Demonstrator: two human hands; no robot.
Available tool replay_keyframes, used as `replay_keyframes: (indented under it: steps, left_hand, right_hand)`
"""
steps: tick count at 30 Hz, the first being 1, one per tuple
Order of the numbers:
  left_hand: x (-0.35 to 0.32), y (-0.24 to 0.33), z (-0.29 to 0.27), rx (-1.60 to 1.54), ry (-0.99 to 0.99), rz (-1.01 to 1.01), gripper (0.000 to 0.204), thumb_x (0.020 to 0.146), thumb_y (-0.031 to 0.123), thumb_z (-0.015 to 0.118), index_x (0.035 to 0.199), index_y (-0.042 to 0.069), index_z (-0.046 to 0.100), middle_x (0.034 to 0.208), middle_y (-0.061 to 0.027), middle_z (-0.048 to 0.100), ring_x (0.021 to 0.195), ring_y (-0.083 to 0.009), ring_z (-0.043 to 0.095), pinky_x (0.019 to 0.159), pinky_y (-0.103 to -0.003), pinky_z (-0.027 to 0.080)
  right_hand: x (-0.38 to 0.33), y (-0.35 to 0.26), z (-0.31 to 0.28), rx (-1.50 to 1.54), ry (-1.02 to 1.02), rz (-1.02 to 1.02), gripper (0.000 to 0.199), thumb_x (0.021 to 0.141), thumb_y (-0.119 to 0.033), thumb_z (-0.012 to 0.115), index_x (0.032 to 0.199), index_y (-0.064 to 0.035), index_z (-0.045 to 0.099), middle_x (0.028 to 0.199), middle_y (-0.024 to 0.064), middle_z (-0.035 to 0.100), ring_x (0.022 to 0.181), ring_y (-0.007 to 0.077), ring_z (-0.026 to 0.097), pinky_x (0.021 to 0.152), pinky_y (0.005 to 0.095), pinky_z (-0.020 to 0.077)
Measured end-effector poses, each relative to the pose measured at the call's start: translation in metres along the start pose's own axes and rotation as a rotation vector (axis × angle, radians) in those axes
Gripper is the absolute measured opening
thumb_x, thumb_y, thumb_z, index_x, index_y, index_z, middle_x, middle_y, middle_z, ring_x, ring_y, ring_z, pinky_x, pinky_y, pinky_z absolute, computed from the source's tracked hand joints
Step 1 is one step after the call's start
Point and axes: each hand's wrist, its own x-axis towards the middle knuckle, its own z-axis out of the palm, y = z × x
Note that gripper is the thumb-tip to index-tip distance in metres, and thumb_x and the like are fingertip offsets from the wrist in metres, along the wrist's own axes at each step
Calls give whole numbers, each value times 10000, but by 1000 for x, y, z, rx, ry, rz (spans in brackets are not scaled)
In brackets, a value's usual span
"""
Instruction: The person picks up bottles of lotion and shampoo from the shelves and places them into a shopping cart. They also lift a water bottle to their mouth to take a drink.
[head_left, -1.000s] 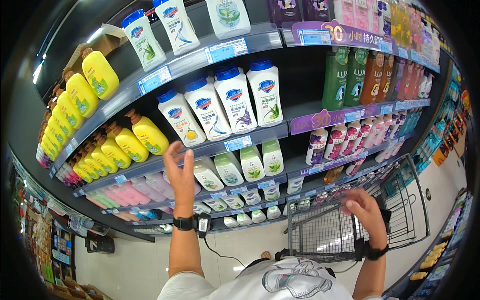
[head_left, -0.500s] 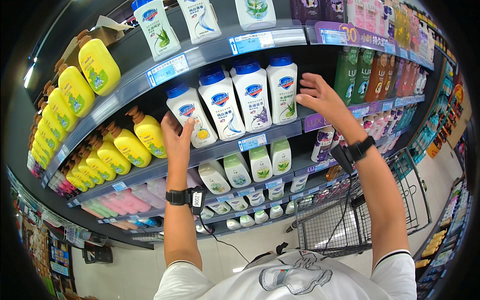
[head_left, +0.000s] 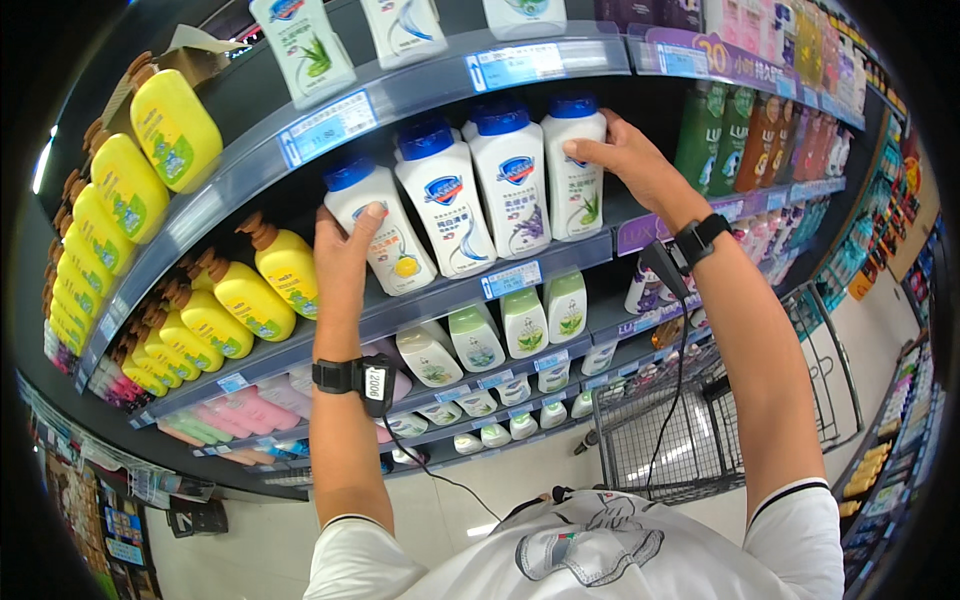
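Four-abreast stands a row of white body wash bottles with blue caps on the middle shelf. At its left end my left hand (head_left: 343, 248) grips the lemon-pictured bottle (head_left: 398, 250), thumb on the front, fingers round the side and partly hidden. At the right end my right hand (head_left: 632, 158) holds the aloe-pictured bottle (head_left: 576, 205) by its upper side, with the thumb across the front. Between them stand a bottle with a blue swirl (head_left: 460, 225) and a lavender-pictured bottle (head_left: 517, 195), touched by neither hand.
Yellow pump bottles (head_left: 240, 300) stand left of my left hand. A shelf edge with price labels (head_left: 520, 65) runs above the row. Green bottles (head_left: 698, 140) are beyond my right hand. A wire shopping cart (head_left: 670, 440) stands at lower right. Cables hang from both wrist devices.
My right hand has moved left from beside the row and closed on the end bottle. The left hand stays on its bottle, with its thumb higher up. The view has shifted slightly.
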Motion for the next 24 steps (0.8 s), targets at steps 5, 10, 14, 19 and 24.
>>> replay_keyframes:
  steps: [5,10,14,19,24]
  left_hand:
    - [1,-1,-3,-4,-37,15,572,945,301,739,1343,-39,509,1204,-128,644,1070,-180,620,978,-321,482]
    - [1,-4,-2,-32,-20,35,567,918,255,771,1334,-24,505,1184,-125,649,1057,-173,635,939,-310,506]
    - [-2,7,-7,22,-20,42,531,897,234,792,1302,1,539,1154,-110,662,1037,-168,646,931,-316,511]
    - [-12,19,-13,-16,-93,24,461,885,228,796,1239,22,586,1111,-85,677,1022,-147,641,922,-310,509]
    - [-8,27,-16,57,-143,42,480,903,299,771,1234,-4,598,1128,-96,676,1045,-156,623,952,-314,479]
  right_hand:
    - [0,0,4,9,-6,-4,891,786,-380,846,1421,82,426,1261,201,627,1208,275,600,1086,359,428]
    - [-8,-8,-3,-86,75,42,897,768,-360,853,1404,106,425,1232,208,639,1164,272,623,1063,368,449]
    - [-15,-18,-4,-172,67,17,827,777,-339,842,1382,86,471,1222,203,647,1141,254,629,1017,365,479]
    - [-38,-31,-1,-218,42,-87,683,805,-362,828,1342,-25,573,1178,113,686,1126,204,635,1020,343,470]
    - [-48,-36,-7,-240,11,-65,644,811,-317,839,1334,-37,589,1179,93,692,1119,187,640,1011,337,481]
